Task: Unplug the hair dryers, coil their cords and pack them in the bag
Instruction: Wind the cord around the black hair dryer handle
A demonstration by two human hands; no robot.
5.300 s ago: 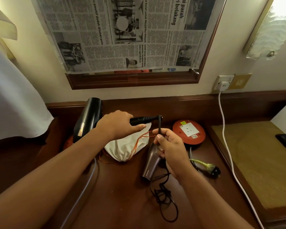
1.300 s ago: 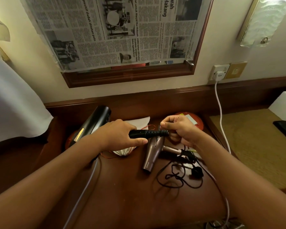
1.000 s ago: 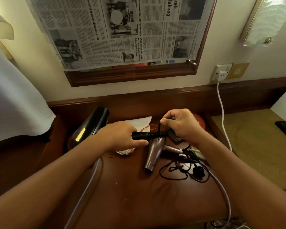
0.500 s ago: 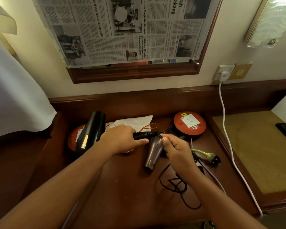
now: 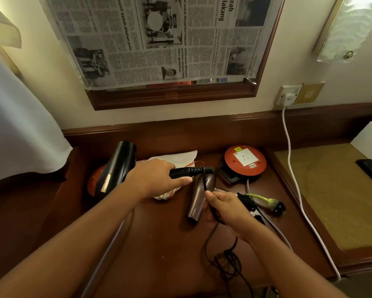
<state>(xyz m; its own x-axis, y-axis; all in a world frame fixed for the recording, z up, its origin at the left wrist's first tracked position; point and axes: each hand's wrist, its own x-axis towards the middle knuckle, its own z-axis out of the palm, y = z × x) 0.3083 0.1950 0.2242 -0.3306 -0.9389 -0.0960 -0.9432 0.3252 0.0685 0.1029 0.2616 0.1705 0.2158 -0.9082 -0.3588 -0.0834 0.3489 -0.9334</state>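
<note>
The white drawstring bag (image 5: 176, 158) lies on the dark wooden desk (image 5: 159, 244) behind the left hand (image 5: 157, 179), its orange cord showing at the edge; what is inside it I cannot tell, since the hand and wrist cover most of it. Nothing I can see sits in it.

The black hair dryer (image 5: 118, 166) is glossy, with a fat barrel pointing toward the wall and a slim handle ending in a ribbed strain relief. The left hand is wrapped around that handle, holding the dryer above the desk — thumb stretched out underneath. From the ribbed end a thin black cord (image 5: 205, 182) drops straight down to the right hand (image 5: 226, 208), which pinches it between curled fingers; the slack trails off in a loose tangle toward the desk's near edge.

Between the two hands, flat on the desk, lies a brown hair dryer (image 5: 200, 194), folded, its nozzle toward the near edge. Behind the right hand sits an orange extension reel (image 5: 245, 163) — and a white cable (image 5: 292, 168) runs from the wall socket (image 5: 289, 96).
</note>
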